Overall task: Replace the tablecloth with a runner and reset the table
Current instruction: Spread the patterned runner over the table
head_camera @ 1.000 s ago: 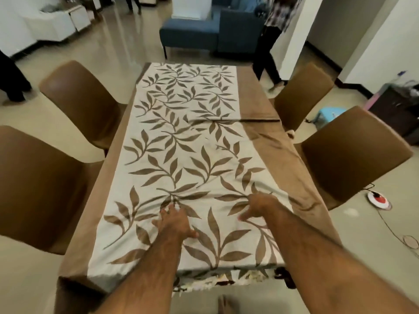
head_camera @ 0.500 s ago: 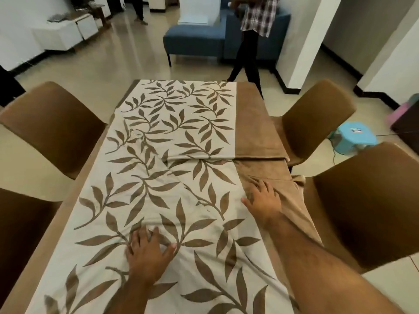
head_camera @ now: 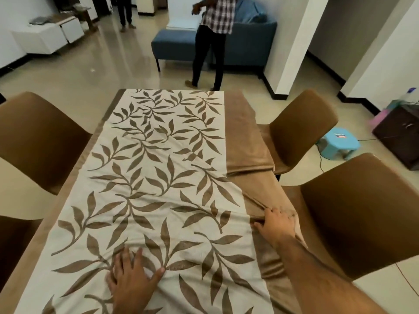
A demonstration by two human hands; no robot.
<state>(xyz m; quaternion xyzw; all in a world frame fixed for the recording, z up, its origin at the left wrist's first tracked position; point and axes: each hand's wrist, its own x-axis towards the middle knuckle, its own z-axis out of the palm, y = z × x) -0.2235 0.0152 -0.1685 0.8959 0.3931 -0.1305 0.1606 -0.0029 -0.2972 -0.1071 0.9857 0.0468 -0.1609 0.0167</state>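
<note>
Clearly the cloth is what matters: the leaf-patterned runner (head_camera: 158, 189) lies lengthwise down the table, its long axis running straight away from both hands toward the far end, with the plain brown tablecloth (head_camera: 247, 141) showing along its right side and as a thin strip on its left. The left hand (head_camera: 130, 279) rests flat on the near part of the runner, fingers spread wide and straight, pressing the fabric and holding nothing. The right hand (head_camera: 277, 225) sits further out and off to the right, across the runner's right edge where it meets the brown cloth; its fingers lie mostly straight on the fabric, and beside its fingertips the brown cloth is bunched into a ridge, though whether a fold is actually pinched cannot be told. Wrinkles fan out between the two hands. Judging from this, the step in hand is smoothing or shifting the layers, and the right hand is the nearer one to the rumpled fold ahead of it, so any tug would likely run along the table's length. Brown chairs (head_camera: 301, 130) stand on both sides of the hands.
</note>
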